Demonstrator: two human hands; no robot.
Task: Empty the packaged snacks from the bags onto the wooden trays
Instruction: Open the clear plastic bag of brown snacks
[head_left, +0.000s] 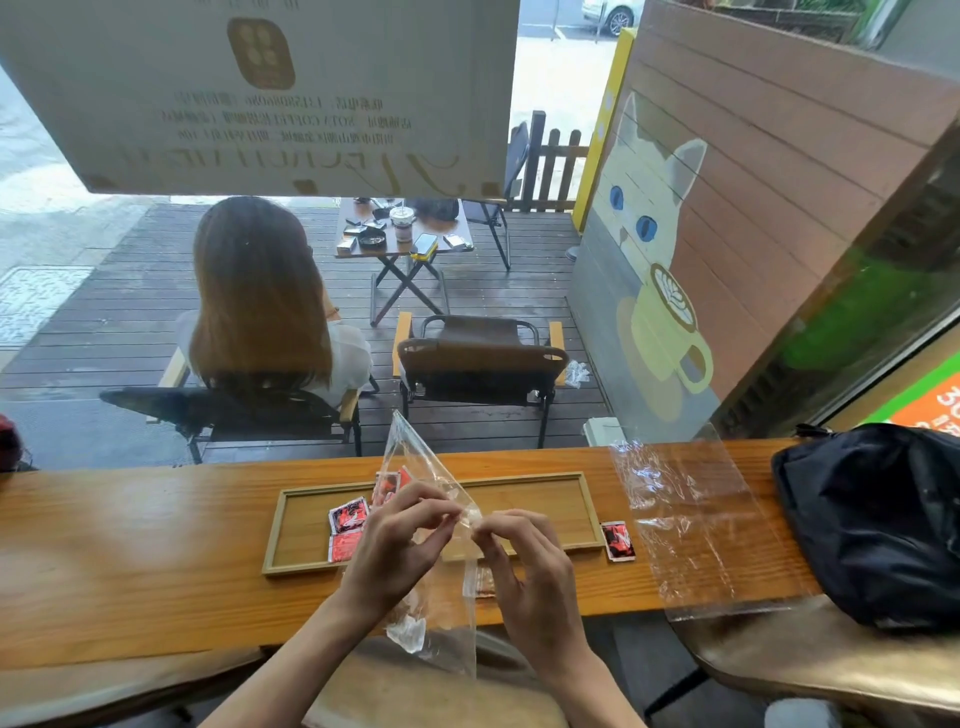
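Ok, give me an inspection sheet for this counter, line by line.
Surface: wooden counter, glossy.
Job's things: wooden tray holds red snack packets; one packet lies on the counter just right of the tray.
Clutter: flat clear bag and black backpack at right.
Grippers: left hand and right hand both pinch a clear plastic bag over the tray.
Cables: nothing seen.
Surroundings: window onto a deck, seated person, empty chair.

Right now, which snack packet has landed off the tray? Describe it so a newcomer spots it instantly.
Find the long wooden tray on the counter. Just past its right end, before the flat clear bag, lies one red packet. Unlike the other fully visible red packets, it rests on bare counter.
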